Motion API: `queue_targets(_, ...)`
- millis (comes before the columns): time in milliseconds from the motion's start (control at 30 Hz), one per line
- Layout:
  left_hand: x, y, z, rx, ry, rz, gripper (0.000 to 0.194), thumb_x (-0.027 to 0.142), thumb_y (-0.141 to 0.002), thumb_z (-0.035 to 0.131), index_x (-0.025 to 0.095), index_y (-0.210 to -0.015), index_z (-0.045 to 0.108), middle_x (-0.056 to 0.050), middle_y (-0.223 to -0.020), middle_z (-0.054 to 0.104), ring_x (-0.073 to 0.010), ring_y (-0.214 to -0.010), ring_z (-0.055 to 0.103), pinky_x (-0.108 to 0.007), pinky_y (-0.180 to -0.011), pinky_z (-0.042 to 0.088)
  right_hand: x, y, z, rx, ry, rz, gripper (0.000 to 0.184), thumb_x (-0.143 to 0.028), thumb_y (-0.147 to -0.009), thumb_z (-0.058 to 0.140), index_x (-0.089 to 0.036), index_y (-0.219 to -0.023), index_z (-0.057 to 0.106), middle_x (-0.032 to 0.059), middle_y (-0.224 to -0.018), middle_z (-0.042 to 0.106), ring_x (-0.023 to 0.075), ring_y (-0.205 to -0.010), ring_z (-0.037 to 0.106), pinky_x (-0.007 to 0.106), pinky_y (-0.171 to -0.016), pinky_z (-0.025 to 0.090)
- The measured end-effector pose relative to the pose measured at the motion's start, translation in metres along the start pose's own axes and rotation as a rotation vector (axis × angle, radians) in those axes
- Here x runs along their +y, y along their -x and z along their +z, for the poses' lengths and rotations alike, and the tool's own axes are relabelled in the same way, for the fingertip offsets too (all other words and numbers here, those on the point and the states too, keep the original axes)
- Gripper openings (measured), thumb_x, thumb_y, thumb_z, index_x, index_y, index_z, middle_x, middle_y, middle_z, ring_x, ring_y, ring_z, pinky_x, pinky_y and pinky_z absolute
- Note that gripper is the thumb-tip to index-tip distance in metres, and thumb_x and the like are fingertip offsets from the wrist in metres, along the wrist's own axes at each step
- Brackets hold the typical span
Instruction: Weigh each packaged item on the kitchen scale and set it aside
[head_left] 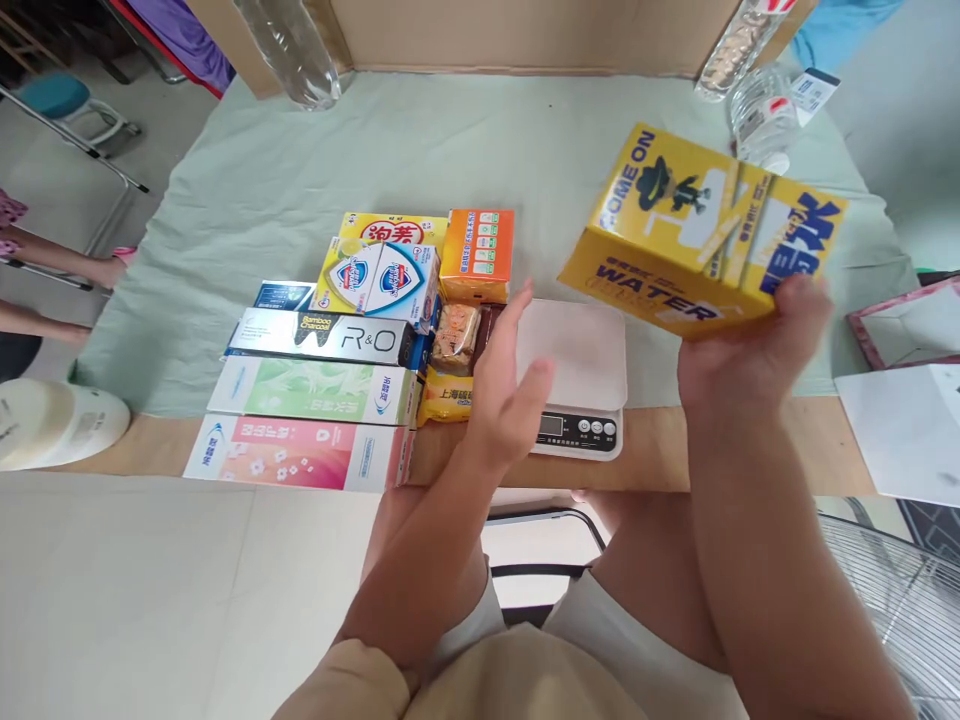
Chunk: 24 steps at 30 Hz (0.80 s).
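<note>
My right hand point(750, 350) grips a yellow box point(697, 230) printed "WATER" from below and holds it tilted in the air, above and to the right of a white kitchen scale point(581, 360). My left hand point(510, 385) hovers open, fingers stretched out, at the left edge of the scale and holds nothing. Just left of that hand lie small snack packets point(454, 340), an orange box point(478, 252) and a soap box with blue shields point(379, 278).
Long boxes lie in a row at the left: black "R&O" point(322, 338), green point(311, 390), pink point(292, 452). Clear plastic bottles point(296, 45) stand at the back on the green cloth point(225, 200). White paper point(900, 430) and a fan grille point(907, 600) are at right.
</note>
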<state>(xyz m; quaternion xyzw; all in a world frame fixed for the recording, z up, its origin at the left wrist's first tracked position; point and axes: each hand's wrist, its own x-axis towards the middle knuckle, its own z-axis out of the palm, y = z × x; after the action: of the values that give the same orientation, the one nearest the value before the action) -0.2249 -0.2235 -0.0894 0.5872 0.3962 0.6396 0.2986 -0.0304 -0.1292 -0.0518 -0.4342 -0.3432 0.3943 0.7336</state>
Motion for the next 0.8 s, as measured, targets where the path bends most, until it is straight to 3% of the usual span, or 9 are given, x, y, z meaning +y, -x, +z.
queue_targets(100,-0.005,-0.003,0.0,0.034,0.021,-0.05,0.066,0.06,-0.108,0.045,0.026,-0.164,0.045,-0.013,-0.173,0.046,-0.0323,-0.164,0.041,-0.051,-0.137,0.033,0.014,-0.018,0.011,-0.004,-0.052,-0.079,0.029,-0.041,-0.07,0.073,-0.032,-0.093,0.058,-0.002,-0.099,0.066,0.0204,-0.103,0.067,0.039,-0.097,0.06)
queue_targets(267,-0.006,-0.005,-0.004,0.054,0.037,-0.077,0.064,0.059,-0.108,0.047,0.025,-0.163,0.049,-0.011,-0.17,0.05,-0.0304,-0.162,0.044,-0.045,-0.135,0.036,0.036,-0.022,0.022,-0.037,-0.018,0.018,0.04,-0.039,-0.065,0.081,-0.029,-0.099,0.062,-0.0035,-0.094,0.067,0.0151,-0.09,0.065,0.031,-0.081,0.057)
queue_targets(400,-0.007,-0.007,-0.007,0.051,0.039,-0.118,0.063,0.059,-0.109,0.046,0.027,-0.163,0.05,-0.009,-0.172,0.049,-0.0299,-0.163,0.043,-0.044,-0.136,0.035,0.039,-0.017,0.029,-0.118,0.046,0.109,0.046,-0.039,-0.068,0.078,-0.024,-0.109,0.063,-0.0021,-0.1,0.07,0.0152,-0.096,0.068,0.032,-0.09,0.056)
queue_targets(500,-0.006,-0.009,-0.008,0.049,0.048,-0.184,0.065,0.062,-0.108,0.045,0.027,-0.163,0.049,-0.009,-0.173,0.047,-0.0313,-0.164,0.041,-0.046,-0.136,0.035,0.036,-0.016,0.031,-0.139,0.122,0.161,0.04,-0.039,-0.078,0.071,-0.022,-0.113,0.064,-0.0007,-0.106,0.072,0.0152,-0.099,0.069,0.033,-0.092,0.055)
queue_targets(633,-0.004,-0.011,-0.007,0.032,0.057,-0.261,0.067,0.064,-0.107,0.046,0.028,-0.164,0.048,-0.008,-0.175,0.045,-0.0316,-0.167,0.036,-0.046,-0.139,0.03,0.035,-0.017,0.028,-0.133,0.221,0.227,0.033,-0.037,-0.085,0.066,-0.02,-0.112,0.071,0.0016,-0.112,0.074,0.0157,-0.101,0.069,0.033,-0.09,0.055)
queue_targets(800,-0.003,-0.014,-0.005,0.034,0.119,-0.287,0.068,0.064,-0.107,0.048,0.026,-0.164,0.047,-0.008,-0.177,0.041,-0.0303,-0.168,0.034,-0.044,-0.139,0.03,0.038,-0.018,0.022,-0.16,0.281,0.259,0.039,-0.043,-0.089,0.063,-0.022,-0.121,0.071,0.0036,-0.123,0.074,0.0195,-0.109,0.071,0.038,-0.093,0.058)
